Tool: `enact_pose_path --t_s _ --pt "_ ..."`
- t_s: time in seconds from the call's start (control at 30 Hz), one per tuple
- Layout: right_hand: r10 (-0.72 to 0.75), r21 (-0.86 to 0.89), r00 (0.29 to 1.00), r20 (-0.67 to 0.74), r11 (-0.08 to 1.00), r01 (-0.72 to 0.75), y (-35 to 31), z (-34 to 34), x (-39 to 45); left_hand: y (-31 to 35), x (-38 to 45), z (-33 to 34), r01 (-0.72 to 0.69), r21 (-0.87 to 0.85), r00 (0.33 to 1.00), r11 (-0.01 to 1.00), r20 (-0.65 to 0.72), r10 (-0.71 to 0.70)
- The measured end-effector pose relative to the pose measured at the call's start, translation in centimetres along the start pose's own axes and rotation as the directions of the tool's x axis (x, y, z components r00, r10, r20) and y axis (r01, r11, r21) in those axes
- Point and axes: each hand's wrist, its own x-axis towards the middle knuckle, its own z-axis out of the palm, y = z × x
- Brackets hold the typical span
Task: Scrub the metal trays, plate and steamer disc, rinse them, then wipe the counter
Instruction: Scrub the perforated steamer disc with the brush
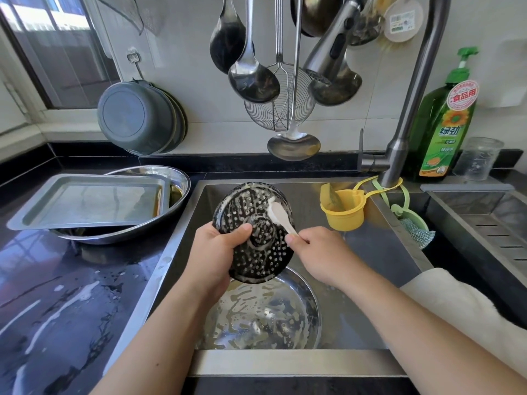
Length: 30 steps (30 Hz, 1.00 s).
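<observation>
The steamer disc (253, 233) is held tilted above the sink (399, 223) at the centre of the frame, over a sudsy plate (273, 317). The left hand (216, 252) has its grip clamped on the disc's lower-left rim, thumb on the face. The right hand (316, 252) pinches a pale brush (281, 216) whose handle runs up-left from that grip, head on the disc's upper right. Judging by this, coming strokes sweep down-left toward the left thumb.
</observation>
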Motion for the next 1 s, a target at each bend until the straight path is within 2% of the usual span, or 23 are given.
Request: enact_pose_path --t_s 0.13,0.33,0.53,0.6,0.7,0.77,0.87,1.0 --pt "-0.032 -0.012 0.999 -0.011 0.999 0.032 -0.2 0.1 -0.2 -0.2 -0.3 0.3 0.007 0.089 0.999 0.996 0.037 -0.011" --pt "0.006 -0.071 1.0 -0.008 0.997 -0.007 0.2 -0.7 0.1 0.3 -0.2 0.0 0.001 -0.004 1.0 1.0 -0.013 -0.002" --pt "-0.061 -0.059 0.998 -0.026 0.997 0.059 -0.5 -0.3 -0.4 0.1 -0.6 0.7 0.04 0.071 0.997 0.997 0.057 -0.044" --pt "-0.048 -0.057 0.999 -0.025 0.997 0.047 -0.3 -0.5 -0.2 0.2 -0.6 0.6 0.028 0.027 0.999 0.999 0.029 -0.028" --pt "0.03 -0.064 1.0 -0.007 0.998 -0.03 0.6 -0.6 0.3 0.6 -0.3 0.1 0.019 -0.117 0.996 0.993 -0.085 -0.029" --pt "0.06 0.001 0.995 -0.075 0.998 -0.06 0.8 -0.8 0.4 1.0 -0.3 -0.1 0.021 -0.204 0.991 0.979 -0.123 -0.047" --pt "0.043 0.063 0.985 -0.169 0.997 -0.033 0.1 -1.0 0.2 1.1 -0.3 -0.1 0.018 -0.22 0.989 0.975 -0.137 -0.049" --pt "0.037 0.027 0.993 -0.108 0.999 -0.034 0.0 -0.3 0.1 1.0 -0.3 0.1 -0.005 -0.204 0.991 0.979 -0.134 -0.023"
